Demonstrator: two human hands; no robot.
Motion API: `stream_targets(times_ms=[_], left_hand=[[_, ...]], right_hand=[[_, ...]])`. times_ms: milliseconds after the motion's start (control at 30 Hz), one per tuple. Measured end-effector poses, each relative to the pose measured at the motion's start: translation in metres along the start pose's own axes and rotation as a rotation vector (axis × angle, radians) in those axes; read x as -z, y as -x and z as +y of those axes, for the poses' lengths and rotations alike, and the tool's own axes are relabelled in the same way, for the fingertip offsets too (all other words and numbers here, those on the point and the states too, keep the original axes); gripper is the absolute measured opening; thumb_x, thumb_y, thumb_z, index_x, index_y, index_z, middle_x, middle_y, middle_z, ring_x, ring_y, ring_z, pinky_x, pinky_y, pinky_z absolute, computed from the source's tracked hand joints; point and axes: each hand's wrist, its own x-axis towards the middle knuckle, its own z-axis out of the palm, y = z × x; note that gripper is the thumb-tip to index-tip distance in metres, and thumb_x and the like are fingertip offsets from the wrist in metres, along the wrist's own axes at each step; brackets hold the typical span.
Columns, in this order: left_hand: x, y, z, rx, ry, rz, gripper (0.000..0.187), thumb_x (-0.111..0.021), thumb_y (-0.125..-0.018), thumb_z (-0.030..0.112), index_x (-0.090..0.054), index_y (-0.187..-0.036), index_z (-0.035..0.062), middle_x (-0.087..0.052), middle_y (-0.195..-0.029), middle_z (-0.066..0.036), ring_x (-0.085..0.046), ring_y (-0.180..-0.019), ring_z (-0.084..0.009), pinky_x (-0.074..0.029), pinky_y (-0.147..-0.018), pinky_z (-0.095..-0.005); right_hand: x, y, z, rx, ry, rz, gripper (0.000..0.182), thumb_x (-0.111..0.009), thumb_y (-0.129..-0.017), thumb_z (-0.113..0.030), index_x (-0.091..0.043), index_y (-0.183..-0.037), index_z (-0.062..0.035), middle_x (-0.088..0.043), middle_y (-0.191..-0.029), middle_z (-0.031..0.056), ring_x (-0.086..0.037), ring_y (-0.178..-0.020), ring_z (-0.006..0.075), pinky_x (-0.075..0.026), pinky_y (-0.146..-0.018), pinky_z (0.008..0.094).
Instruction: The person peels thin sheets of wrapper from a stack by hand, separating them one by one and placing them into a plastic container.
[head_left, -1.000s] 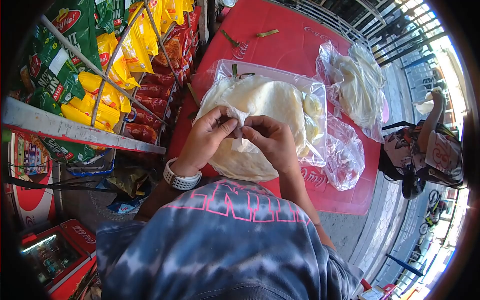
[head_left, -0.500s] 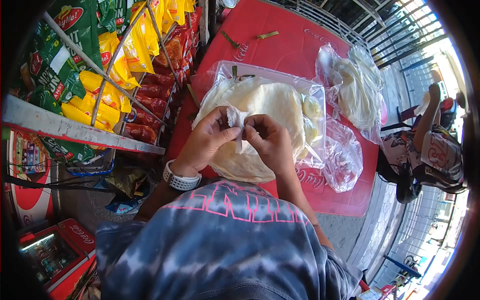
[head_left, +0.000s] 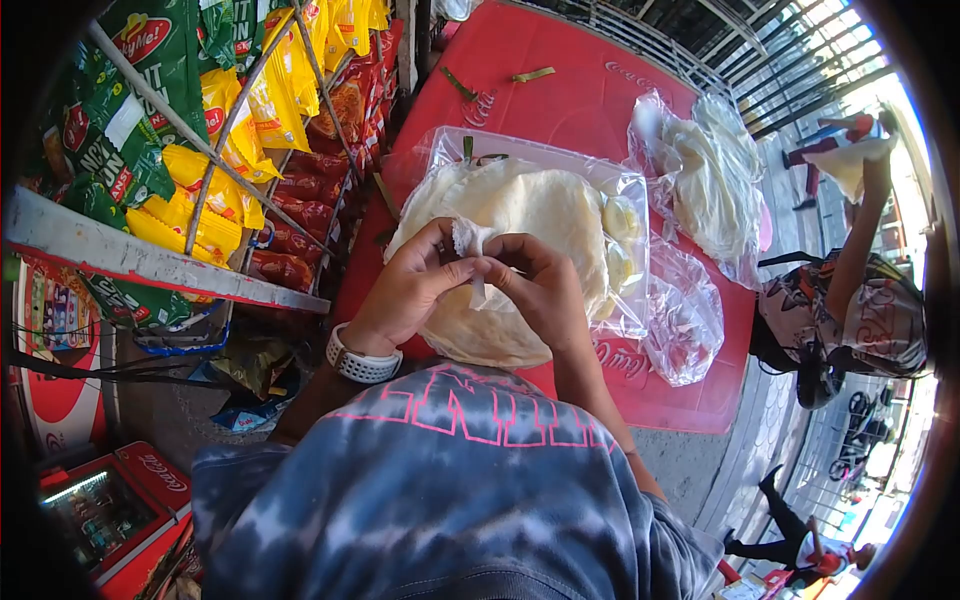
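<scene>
My left hand (head_left: 425,280) and my right hand (head_left: 535,285) meet over a stack of thin, pale round wrappers (head_left: 550,200). Between them is a small, crumpled white strip (head_left: 468,238), thin like paper or tissue, which the thumbs and forefingers of both hands pinch. Its lower end hangs below the fingertips. The wrappers lie partly over a clear plastic tray (head_left: 632,310), where several pale, rounded, plastic-covered pieces (head_left: 622,222) show along the right side. A white watch (head_left: 362,355) is on my left wrist.
The red table (head_left: 570,95) also bears a plastic bag with pale sheets (head_left: 700,180), a crumpled clear bag (head_left: 685,325) and green leaf scraps (head_left: 534,74). Left of it hangs a rack of snack packets (head_left: 240,120). A person with a backpack (head_left: 840,310) stands at right.
My fingertips have come together, and the white strip is more bunched between them. At right, a person's arm has stretched out with a pale sheet; another person has appeared at lower right.
</scene>
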Motion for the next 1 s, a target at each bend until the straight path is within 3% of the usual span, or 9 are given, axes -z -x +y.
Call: stream_targets(times_ms=[300,400,600,800,1000], left_hand=[[0.001,0.002,-0.002,0.069,0.137,-0.039,0.024,-0.048,-0.082,-0.001,-0.045,-0.105,0.0049,-0.047,-0.095,-0.001,-0.048,-0.091,-0.0088,-0.04,-0.081,-0.0234],[-0.002,0.001,-0.001,0.079,0.132,-0.021,0.023,-0.049,-0.081,0.0,-0.045,-0.104,0.0055,-0.048,-0.095,0.0,-0.048,-0.091,-0.0093,-0.04,-0.081,-0.0242],[-0.001,0.0,0.003,0.055,0.156,-0.019,0.019,-0.049,-0.082,0.001,-0.045,-0.1,0.0064,-0.048,-0.094,-0.001,-0.048,-0.091,-0.0084,-0.039,-0.081,-0.0242],[-0.002,0.0,0.0,-0.016,-0.021,-0.006,0.022,-0.048,-0.082,0.001,-0.043,-0.103,0.0052,-0.047,-0.094,-0.001,-0.047,-0.091,-0.0089,-0.038,-0.082,-0.024],[-0.005,0.0,0.001,-0.071,-0.206,-0.029,0.023,-0.048,-0.082,0.0,-0.042,-0.104,0.0038,-0.047,-0.094,-0.002,-0.047,-0.09,-0.0093,-0.038,-0.081,-0.0242]], right_hand=[[0.007,0.0,0.005,-0.089,-0.218,-0.073,0.016,-0.06,-0.077,-0.008,-0.055,-0.089,0.0026,-0.057,-0.076,0.0024,-0.051,-0.072,0.0059,-0.042,-0.065,0.0199],[0.005,0.0,0.008,-0.044,-0.052,-0.009,0.014,-0.059,-0.078,-0.006,-0.053,-0.087,0.0021,-0.057,-0.077,0.003,-0.052,-0.073,0.0064,-0.043,-0.066,0.0198],[0.0,-0.001,0.003,-0.008,-0.321,0.02,0.021,-0.06,-0.076,-0.004,-0.05,-0.094,0.0,-0.056,-0.083,0.0036,-0.054,-0.077,0.0083,-0.044,-0.065,0.0203],[-0.005,0.001,0.0,0.025,-0.135,0.083,0.026,-0.059,-0.075,-0.002,-0.047,-0.098,-0.0004,-0.056,-0.082,0.0048,-0.055,-0.077,0.0096,-0.046,-0.067,0.0215],[-0.006,0.002,0.002,0.102,0.021,0.114,0.02,-0.057,-0.076,0.0,-0.044,-0.092,0.0005,-0.055,-0.081,0.0057,-0.055,-0.073,0.0095,-0.047,-0.063,0.0222]])
